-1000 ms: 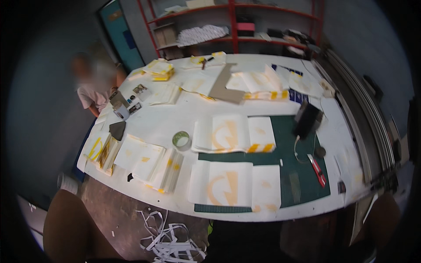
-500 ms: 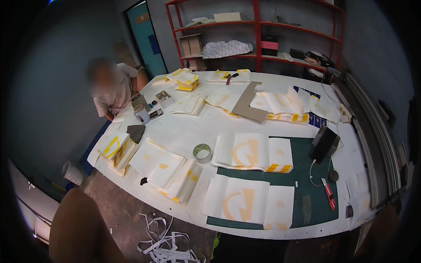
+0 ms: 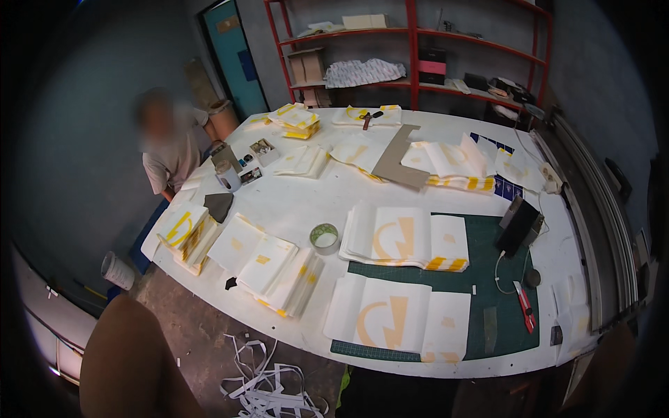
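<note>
Head view: small items [image 3: 262, 145] in open box [image 3: 269, 160] beyond printed sheets [image 3: 267, 266]; white bucket [image 3: 117, 272]

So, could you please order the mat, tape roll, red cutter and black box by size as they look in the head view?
1. Mat
2. Black box
3. Tape roll and red cutter: unranked; cutter longer, roll wider

worn: black clothing [image 3: 394, 398] | bright green edging [image 3: 343, 390] | left limb [image 3: 129, 362]: bare, rounded, smooth-outlined
</note>
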The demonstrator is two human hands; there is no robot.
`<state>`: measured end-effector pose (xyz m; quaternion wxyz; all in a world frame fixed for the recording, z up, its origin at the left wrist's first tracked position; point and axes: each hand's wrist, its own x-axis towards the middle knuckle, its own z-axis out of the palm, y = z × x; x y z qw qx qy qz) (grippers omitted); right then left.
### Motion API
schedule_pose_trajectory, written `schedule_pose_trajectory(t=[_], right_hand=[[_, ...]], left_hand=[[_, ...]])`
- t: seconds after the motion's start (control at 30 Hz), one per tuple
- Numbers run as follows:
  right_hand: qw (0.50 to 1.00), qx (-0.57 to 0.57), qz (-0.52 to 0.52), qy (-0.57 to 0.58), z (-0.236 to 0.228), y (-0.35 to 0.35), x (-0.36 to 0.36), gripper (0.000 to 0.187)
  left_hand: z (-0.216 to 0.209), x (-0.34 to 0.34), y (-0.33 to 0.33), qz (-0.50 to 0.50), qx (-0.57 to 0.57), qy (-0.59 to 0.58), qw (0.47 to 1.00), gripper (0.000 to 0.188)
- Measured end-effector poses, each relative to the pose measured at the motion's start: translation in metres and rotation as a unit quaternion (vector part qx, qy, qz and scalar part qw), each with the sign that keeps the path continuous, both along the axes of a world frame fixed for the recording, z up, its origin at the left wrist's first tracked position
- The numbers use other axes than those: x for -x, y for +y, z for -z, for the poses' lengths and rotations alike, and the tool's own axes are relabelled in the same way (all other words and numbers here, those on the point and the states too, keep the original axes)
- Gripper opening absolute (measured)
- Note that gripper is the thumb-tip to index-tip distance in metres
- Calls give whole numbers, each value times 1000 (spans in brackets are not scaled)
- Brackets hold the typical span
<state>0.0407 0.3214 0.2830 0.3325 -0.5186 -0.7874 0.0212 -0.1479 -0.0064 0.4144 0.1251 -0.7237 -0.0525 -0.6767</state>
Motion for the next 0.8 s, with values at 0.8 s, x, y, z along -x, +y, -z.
schedule_pose_trajectory(t=[0.8], right_hand=[[995, -73, 4, 63, -22, -35, -34, 58]], left_hand=[[3, 26, -17, -45, 0, 1, 999, 52]])
